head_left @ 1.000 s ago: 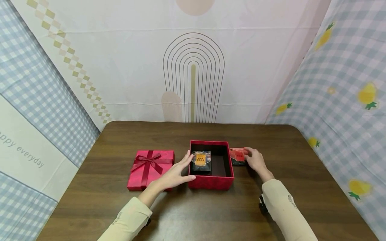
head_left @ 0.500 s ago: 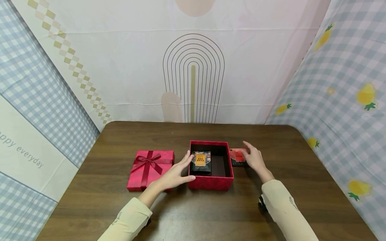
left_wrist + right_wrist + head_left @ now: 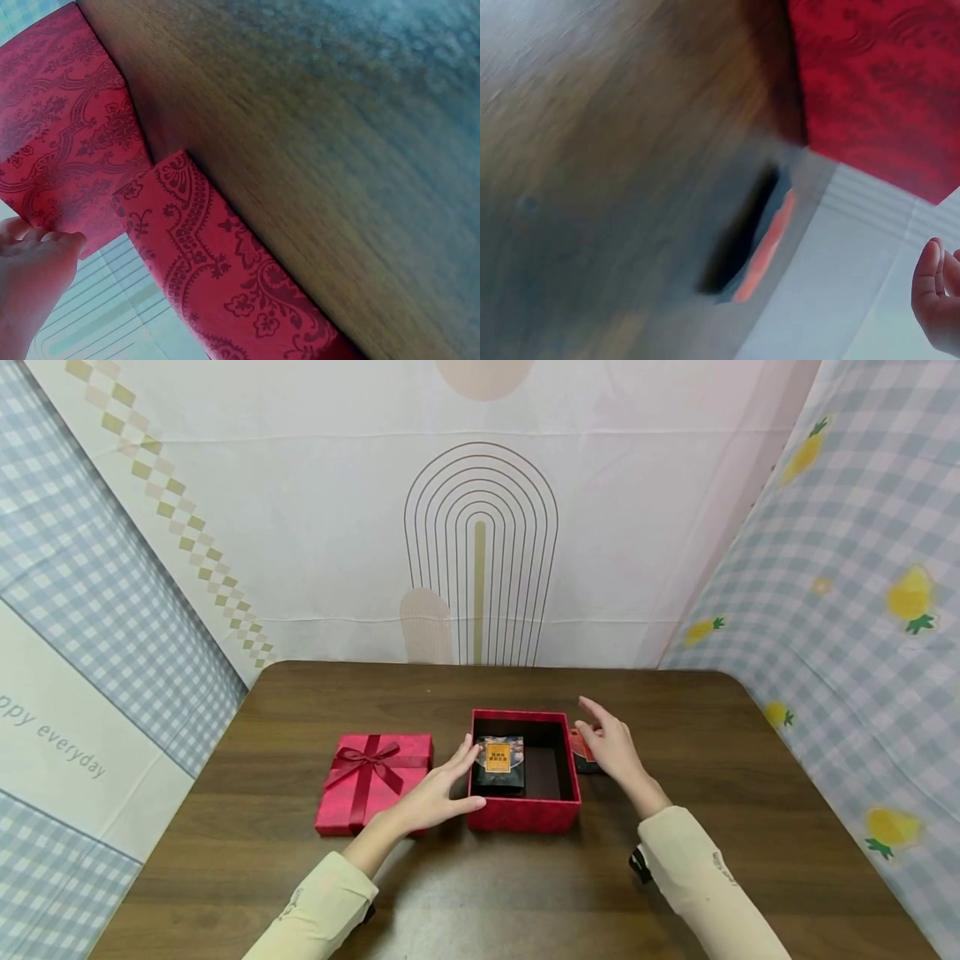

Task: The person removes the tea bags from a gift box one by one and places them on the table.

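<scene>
A red box (image 3: 525,816) stands uncovered on the table, with a black packet (image 3: 510,783) bearing an orange label inside on its left. My left hand (image 3: 438,795) rests at the box's left side, thumb by the front corner; in the left wrist view its fingertips (image 3: 67,238) lie at the patterned wall. My right hand (image 3: 618,756) is raised over a red-and-black packet (image 3: 582,752) just right of the box and partly covers it in the head view. Nothing is in that hand. In the right wrist view the packet (image 3: 761,251) lies on the table, apart from the fingers.
The red lid (image 3: 337,802) with a ribbon bow lies left of the box, close to my left hand. All this sits on a brown wooden table (image 3: 480,893). A patterned cloth (image 3: 337,527) hangs behind it, and checked cloth (image 3: 847,693) hangs on the right.
My right hand has come off the red-and-black packet, lifted and moved left toward the box's edge. The packet has stayed where it was. My left hand, box and lid have not moved.
</scene>
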A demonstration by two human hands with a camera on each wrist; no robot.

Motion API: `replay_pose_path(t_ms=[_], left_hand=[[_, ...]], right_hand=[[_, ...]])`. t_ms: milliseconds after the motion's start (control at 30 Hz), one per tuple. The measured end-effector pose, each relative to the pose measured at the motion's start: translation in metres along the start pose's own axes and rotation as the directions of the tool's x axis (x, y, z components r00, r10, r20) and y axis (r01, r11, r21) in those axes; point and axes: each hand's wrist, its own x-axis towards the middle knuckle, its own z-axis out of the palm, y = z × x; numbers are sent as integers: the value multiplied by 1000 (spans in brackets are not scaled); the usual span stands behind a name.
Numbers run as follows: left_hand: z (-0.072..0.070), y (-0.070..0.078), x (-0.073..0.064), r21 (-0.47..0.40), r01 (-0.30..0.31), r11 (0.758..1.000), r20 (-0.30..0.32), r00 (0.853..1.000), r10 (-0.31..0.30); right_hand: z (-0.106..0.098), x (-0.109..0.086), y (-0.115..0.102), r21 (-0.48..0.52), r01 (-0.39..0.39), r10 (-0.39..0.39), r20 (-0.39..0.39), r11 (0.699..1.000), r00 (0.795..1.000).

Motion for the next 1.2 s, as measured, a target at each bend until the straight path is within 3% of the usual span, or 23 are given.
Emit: replay_pose_path(t_ms=[167,367,833,1200], left_hand=[[0,0,-1,0,0,1000,0,1000,0],[1,0,-1,-9,-4,1000,2,1000,4],[0,0,-1,-18,7,1000,8,1000,-7],[0,0,0,5,10,1000,3,1000,-10]], right_hand=[[6,-2,-16,35,42,-43,18,999,999],[15,-4,-28,4,80,-80,29,997,996],[32,-6,-44,47,63,-69,140,997,988],[54,-4,-52,16,61,-63,260,998,964]])
